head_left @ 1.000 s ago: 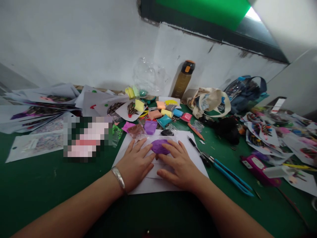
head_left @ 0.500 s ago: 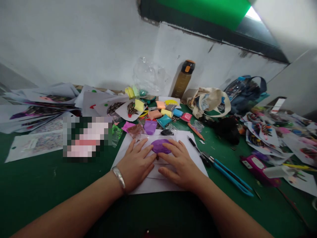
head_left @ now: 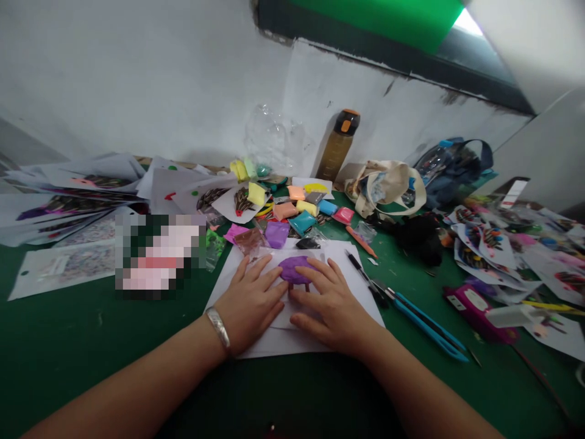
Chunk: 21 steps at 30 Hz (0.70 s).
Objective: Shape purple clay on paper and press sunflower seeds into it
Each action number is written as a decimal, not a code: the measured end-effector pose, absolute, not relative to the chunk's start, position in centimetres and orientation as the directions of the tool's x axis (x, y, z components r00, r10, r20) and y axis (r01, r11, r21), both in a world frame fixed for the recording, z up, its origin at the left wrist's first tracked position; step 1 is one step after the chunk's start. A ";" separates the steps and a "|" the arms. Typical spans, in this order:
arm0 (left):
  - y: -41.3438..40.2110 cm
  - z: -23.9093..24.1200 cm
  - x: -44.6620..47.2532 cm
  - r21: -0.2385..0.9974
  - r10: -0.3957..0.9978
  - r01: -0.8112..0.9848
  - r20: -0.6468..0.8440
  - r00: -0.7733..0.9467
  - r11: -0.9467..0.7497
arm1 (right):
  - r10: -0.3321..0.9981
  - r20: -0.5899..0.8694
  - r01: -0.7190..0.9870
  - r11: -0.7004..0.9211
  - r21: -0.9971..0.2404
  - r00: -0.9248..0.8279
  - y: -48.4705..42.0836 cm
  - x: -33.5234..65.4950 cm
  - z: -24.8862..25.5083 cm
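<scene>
On white paper lies a flattened oval of purple modelling clay, with small brown leg-like strips below its lower edge. My left hand lies flat on the paper, a silver bangle at its wrist and fingertips at the clay's left side. My right hand is spread, its fingers reaching over the right part of the clay and hiding some of it. Neither hand grips anything. Just beyond the paper's far edge are a purple clay packet and a brown one.
Several coloured clay packets lie behind the paper. A pen and a blue-handled cutter lie at the right. A bottle and a cloth bag stand by the wall. Stacked paper sheets lie at the left.
My right hand has shifted slightly, and its fingers cover the clay a little differently. More of the brown strips shows beneath the purple oval. My left hand stays nearly still.
</scene>
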<state>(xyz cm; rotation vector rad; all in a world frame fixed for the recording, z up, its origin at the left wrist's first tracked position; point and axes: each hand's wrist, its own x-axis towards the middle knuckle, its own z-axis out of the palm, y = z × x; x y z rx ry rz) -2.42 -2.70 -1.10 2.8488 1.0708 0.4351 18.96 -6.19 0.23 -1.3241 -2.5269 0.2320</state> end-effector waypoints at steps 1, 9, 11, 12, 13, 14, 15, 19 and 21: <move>-2.7 -1.1 -2.4 0.160 0.655 0.636 0.238 0.717 -0.755 | 0.824 0.191 0.780 0.566 -0.267 -0.533 -6.1 19.1 0.2; -2.7 -1.1 -2.4 0.169 0.652 0.630 0.244 0.718 -0.758 | 0.868 0.257 0.834 0.485 -0.263 -0.424 -5.9 21.6 1.0; -2.7 -1.2 -2.4 0.168 0.646 0.625 0.247 0.722 -0.763 | 0.877 0.200 0.838 0.478 -0.264 -0.437 -6.0 21.7 1.0; -2.7 -1.2 -2.4 0.167 0.645 0.624 0.244 0.724 -0.763 | 0.879 0.172 0.837 0.477 -0.267 -0.446 -6.0 21.6 1.0; -2.7 -1.2 -2.4 0.168 0.645 0.624 0.241 0.725 -0.763 | 0.880 0.148 0.837 0.476 -0.272 -0.452 -6.1 21.5 1.0; -2.7 -1.2 -2.3 0.168 0.646 0.624 0.238 0.725 -0.763 | 0.880 0.129 0.836 0.474 -0.278 -0.456 -6.1 21.4 1.0; -2.7 -1.2 -2.3 0.168 0.647 0.625 0.237 0.725 -0.762 | 0.881 0.117 0.835 0.472 -0.284 -0.458 -6.1 21.4 0.9; -2.8 -1.2 -2.3 0.166 0.640 0.619 0.249 0.727 -0.768 | 0.887 0.135 0.834 0.462 -0.303 -0.443 -6.0 21.5 0.8; -2.7 -1.1 -2.3 0.168 0.635 0.613 0.254 0.729 -0.772 | 0.888 0.159 0.832 0.460 -0.309 -0.431 -6.0 21.6 0.8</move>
